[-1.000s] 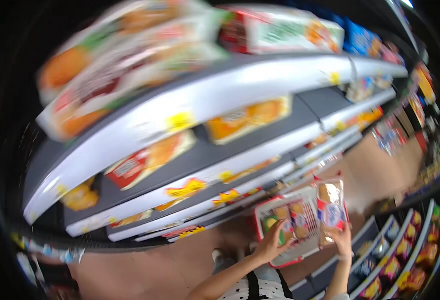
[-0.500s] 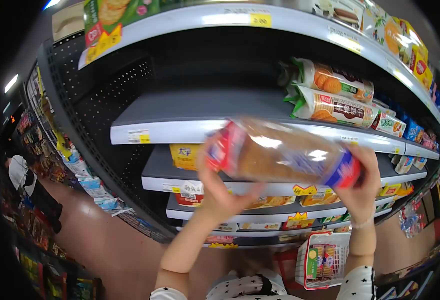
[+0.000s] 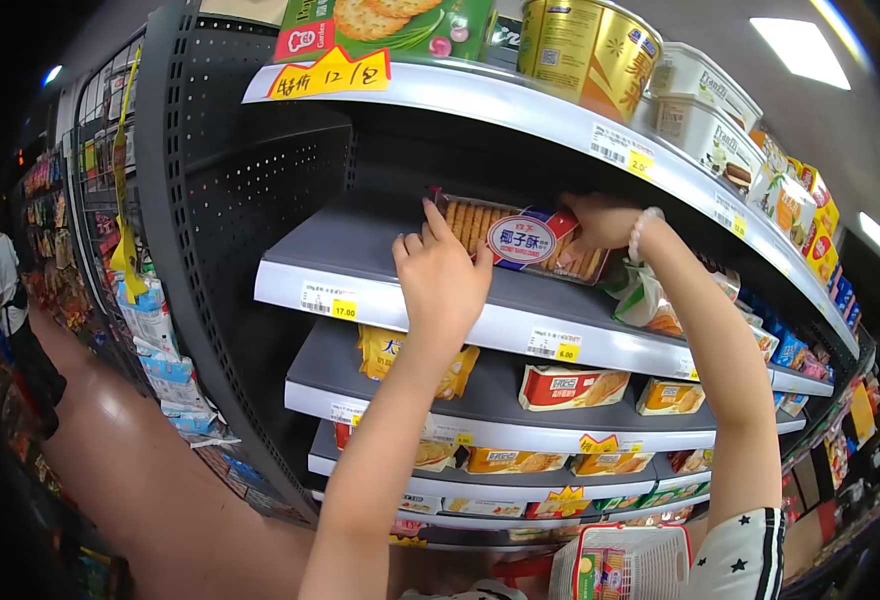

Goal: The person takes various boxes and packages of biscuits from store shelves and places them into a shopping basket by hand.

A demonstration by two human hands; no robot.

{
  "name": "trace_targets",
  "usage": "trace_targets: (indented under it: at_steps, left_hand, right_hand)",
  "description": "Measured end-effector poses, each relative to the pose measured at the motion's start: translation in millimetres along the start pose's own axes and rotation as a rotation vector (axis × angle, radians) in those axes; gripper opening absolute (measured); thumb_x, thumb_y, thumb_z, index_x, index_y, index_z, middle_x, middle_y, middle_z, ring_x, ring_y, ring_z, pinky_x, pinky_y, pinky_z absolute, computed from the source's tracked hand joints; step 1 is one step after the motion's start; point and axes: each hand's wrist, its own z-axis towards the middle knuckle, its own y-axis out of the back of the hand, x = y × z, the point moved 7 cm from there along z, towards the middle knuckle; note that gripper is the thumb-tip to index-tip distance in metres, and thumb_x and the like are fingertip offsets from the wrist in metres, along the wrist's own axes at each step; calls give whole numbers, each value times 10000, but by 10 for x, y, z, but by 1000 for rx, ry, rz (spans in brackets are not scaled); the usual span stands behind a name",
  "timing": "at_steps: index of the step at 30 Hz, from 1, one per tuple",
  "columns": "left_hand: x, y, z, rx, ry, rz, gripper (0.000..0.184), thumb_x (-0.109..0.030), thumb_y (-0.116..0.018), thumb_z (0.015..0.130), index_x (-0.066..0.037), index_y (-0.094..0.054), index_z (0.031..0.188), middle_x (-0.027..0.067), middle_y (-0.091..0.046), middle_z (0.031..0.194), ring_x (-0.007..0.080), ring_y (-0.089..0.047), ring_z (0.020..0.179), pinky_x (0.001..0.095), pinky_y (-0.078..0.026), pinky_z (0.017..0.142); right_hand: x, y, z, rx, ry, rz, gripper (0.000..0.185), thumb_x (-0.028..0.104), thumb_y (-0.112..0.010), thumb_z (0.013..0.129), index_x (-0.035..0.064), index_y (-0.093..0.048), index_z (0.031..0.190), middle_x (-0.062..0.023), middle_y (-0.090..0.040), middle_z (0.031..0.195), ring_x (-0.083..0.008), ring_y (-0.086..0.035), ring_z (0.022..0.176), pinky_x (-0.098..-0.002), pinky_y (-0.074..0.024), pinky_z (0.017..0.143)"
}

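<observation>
A clear pack of biscuits (image 3: 525,238) with a blue and red label stands upright on the dark second shelf (image 3: 360,230). My right hand (image 3: 605,222), with a beaded bracelet at the wrist, grips its right end; the fingertips are partly behind the pack. My left hand (image 3: 444,272) is at the left end, index finger raised against the wrapper and the other fingers spread in front of it. Just right of the pack, partly under my right forearm, lie round biscuit packs (image 3: 655,305).
Above are a green cracker box (image 3: 385,30), a gold tin (image 3: 590,50) and white tubs (image 3: 705,110). Lower shelves hold boxed biscuits (image 3: 572,387). A red and white basket (image 3: 650,562) with packs inside is at the bottom. A person (image 3: 25,320) stands at the far left.
The biscuit pack has gone from the basket area up onto the shelf, with both hands moving along with it. Its label side now faces me, and the view has shifted closer to the shelf.
</observation>
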Motion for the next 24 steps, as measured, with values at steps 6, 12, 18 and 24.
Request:
trace_targets:
  at_steps: [6,12,18,24]
  left_hand:
    - [2,-33,-30,-133,-40,47,618,-316,-585,811,119,-463,1234,236,-610,1096,370,-501,1133,425,-290,1024]
    - [-12,1,-22,-116,-53,77,460,-326,-584,813,41,-578,1091,180,-628,1033,308,-529,1076,408,-327,981]
    - [-18,27,-17,-147,-87,112,378,-348,-585,817,-31,-619,1020,140,-632,1012,280,-543,1037,404,-366,927]
    - [-337,409,-980,-494,-338,-187,350,-201,-571,881,-22,-518,1177,183,-445,1290,340,-376,1244,469,-326,1030]
  right_hand:
    - [-178,-318,436,185,58,-5,835,395,-808,594,16,-475,1259,-217,-595,1148,-330,-555,1104,-366,-428,952]
    - [-254,-424,494,293,5,112,865,359,-806,593,20,-441,1301,-221,-546,1228,-334,-510,1168,-359,-386,1004]
    - [-147,-144,76,-301,108,-31,816,337,-761,686,48,-399,1357,-231,-510,1273,-360,-495,1181,-378,-395,1005]
    - [248,-188,-1977,-840,455,-160,281,204,-645,748,144,-608,1021,-17,-598,922,-188,-577,903,-318,-477,770]
